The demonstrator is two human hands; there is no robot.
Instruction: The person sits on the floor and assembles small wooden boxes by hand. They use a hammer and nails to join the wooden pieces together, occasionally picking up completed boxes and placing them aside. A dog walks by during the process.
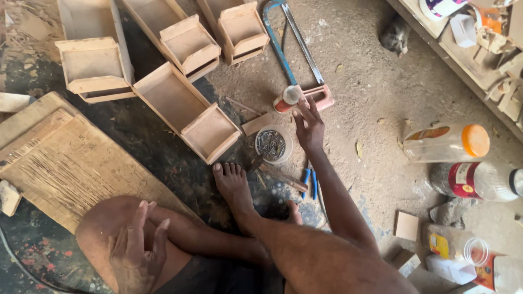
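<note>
I sit on the ground with my legs folded. My right hand (309, 126) reaches forward, fingers spread, fingertips close to a small orange and white glue bottle (286, 99) that lies by the handle of a blue hacksaw (289, 46). Just left of that hand stands a round clear tub of nails (273, 145). A hammer (280, 175) lies by my bare foot (233, 185). My left hand (137, 251) rests open on my left knee and holds nothing.
Several open wooden boxes (188, 111) lie at the top left, and a flat wooden board (65, 163) at the left. Blue-handled pliers (310, 182) lie near my right forearm. Plastic bottles (447, 142) and small wood offcuts sit at the right, below a cluttered shelf (479, 38).
</note>
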